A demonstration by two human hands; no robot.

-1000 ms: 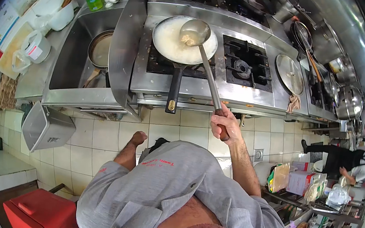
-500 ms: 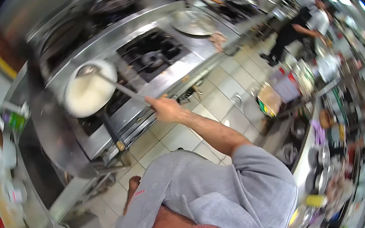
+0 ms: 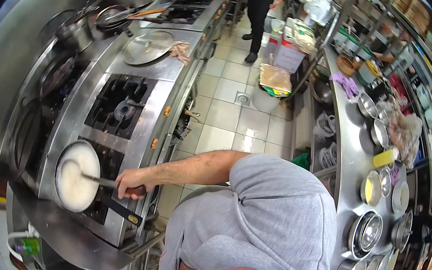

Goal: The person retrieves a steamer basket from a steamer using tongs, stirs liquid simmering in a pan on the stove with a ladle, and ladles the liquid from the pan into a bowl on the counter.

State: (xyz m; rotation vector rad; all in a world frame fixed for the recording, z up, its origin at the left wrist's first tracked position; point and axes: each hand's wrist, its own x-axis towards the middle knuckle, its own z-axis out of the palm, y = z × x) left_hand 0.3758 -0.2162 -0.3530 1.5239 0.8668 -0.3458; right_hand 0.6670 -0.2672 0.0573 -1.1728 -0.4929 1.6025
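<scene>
R hand (image 3: 130, 183) is clenched round the dark brown grip of a long-handled steel ladle (image 3: 98, 179), knuckles up, w/ the grip's end poking out past the fist. Fingertips are mostly hidden under the hand. L hand can't be seen, so its state can't be told.

Ladle's bowl is sunk in the cloudy white liquid (image 3: 80, 191) in a round, dark-rimmed frying pan (image 3: 57, 189); only a faint curved outline is made out, so its contents can't be told. Pan is set on the near burner of the stainless-steel stove (image 3: 74, 111), that burner being partly covered by it. Pan's black handle (image 3: 121, 211) is pointed toward the body, below the R hand, apart from it.

Beside the pan, a black cast-iron burner grate (image 3: 123, 111) is left uncovered; farther along, a round metal lid (image 3: 148, 48) is laid flat w/ a crumpled pinkish cloth (image 3: 180, 51) at its edge. A green bottle (image 3: 28, 245) at lower L is blurred, label unreadable. A co-worker in black trousers (image 3: 259, 15) is cut off by the top edge, head out of view. On the steel counter (image 3: 347, 152) at R, metal bowls are partly overlapped, some contents unclear.
</scene>
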